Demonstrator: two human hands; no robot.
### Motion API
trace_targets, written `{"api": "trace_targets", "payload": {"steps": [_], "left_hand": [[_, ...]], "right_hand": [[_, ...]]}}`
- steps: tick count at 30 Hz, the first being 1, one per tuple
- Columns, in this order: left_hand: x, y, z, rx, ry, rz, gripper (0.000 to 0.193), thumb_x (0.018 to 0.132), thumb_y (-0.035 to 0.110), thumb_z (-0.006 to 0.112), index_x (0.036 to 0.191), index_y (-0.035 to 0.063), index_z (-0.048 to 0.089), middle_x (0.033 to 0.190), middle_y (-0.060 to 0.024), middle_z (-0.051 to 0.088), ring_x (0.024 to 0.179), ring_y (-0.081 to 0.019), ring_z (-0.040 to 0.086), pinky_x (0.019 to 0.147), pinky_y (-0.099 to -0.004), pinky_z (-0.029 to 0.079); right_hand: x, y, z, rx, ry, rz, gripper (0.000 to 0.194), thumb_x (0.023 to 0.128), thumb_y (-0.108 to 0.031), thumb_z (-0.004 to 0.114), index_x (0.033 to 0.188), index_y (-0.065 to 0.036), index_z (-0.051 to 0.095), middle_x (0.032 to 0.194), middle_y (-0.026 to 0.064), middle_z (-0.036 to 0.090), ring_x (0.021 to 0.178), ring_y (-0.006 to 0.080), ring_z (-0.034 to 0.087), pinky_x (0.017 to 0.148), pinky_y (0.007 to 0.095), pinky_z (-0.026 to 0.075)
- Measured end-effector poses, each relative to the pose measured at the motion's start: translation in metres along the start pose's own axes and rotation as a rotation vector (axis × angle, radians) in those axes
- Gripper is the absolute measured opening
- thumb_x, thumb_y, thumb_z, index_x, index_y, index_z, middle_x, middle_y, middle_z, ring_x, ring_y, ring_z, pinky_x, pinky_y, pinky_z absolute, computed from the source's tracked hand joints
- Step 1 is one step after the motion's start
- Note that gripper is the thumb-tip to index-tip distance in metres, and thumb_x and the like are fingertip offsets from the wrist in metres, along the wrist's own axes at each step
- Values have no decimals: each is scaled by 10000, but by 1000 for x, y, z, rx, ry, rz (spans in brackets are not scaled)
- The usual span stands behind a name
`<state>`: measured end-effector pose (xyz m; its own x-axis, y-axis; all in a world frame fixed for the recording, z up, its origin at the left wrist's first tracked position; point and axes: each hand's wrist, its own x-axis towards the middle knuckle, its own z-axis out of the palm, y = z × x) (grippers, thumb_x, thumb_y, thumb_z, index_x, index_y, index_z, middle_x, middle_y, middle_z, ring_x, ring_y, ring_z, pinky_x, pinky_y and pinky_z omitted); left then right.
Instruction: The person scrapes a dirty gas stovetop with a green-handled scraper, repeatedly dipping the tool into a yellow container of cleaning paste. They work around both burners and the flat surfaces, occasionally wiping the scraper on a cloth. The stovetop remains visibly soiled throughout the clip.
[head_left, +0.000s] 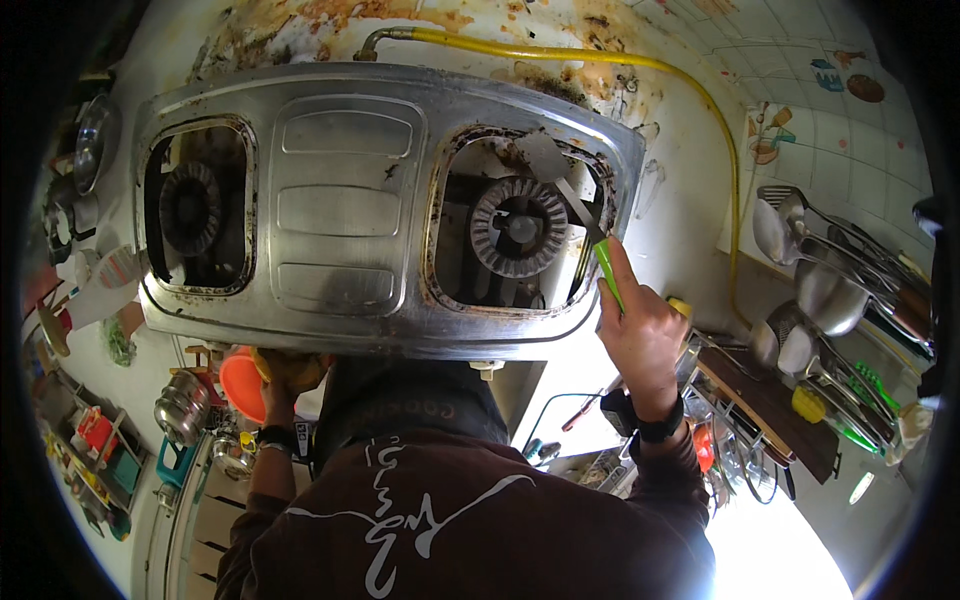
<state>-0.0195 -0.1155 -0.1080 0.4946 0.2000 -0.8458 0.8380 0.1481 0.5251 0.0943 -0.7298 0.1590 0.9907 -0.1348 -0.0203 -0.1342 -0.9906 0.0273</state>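
Note:
My right hand grips the green handle of a metal spatula. Its flat, stained blade lies over the upper rim of the right burner opening in a stainless-steel two-burner gas stove. Below the blade sits the ring-shaped right burner. Brown and black grime edges both openings, and the left burner shows in the other one. My left hand is at the stove's near edge, on a yellow-brown cloth or glove-like thing whose kind I cannot tell; the stove partly hides it.
A yellow gas hose curves behind the stove and down its right side. Ladles and slotted turners hang at the right, above a wooden board. An orange-red bowl and a steel pot stand at lower left. The back surface is stained.

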Motion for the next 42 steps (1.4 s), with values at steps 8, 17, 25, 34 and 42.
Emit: {"api": "trace_targets", "payload": {"steps": [8,17,25,34,42], "left_hand": [[-6,10,4,922,-155,398,405,914,134,640,1274,-29,554,1231,-141,606,1116,-242,609,894,-365,532],[15,-1,-10,593,-80,186,460,958,187,583,1361,-11,482,1258,-119,594,1117,-248,605,892,-366,538],[4,10,1,415,-126,159,481,941,218,618,1355,6,496,1267,-115,590,1099,-261,615,878,-381,547],[23,-1,-22,305,-120,151,541,939,312,655,1373,35,489,1270,-108,588,1083,-266,623,846,-384,567],[54,-7,-57,485,-50,180,479,836,174,716,1268,31,565,1067,-148,663,1036,-319,629,839,-426,535]], "right_hand": [[8,-19,11,124,168,-23,552,856,-238,738,1388,-257,593,485,5,458,380,176,484,406,342,400],[-28,7,10,99,34,206,498,874,-233,720,1360,-237,613,572,46,592,468,198,586,487,358,492],[-83,63,-15,327,-179,435,487,882,-231,719,1358,-216,615,641,128,641,532,271,642,549,386,516],[-93,72,6,610,-214,530,499,880,-189,717,1364,-175,600,853,173,714,751,310,718,680,368,554],[-79,83,9,527,-143,388,486,884,-232,713,1357,-201,605,780,161,699,663,327,690,625,391,546]]}}
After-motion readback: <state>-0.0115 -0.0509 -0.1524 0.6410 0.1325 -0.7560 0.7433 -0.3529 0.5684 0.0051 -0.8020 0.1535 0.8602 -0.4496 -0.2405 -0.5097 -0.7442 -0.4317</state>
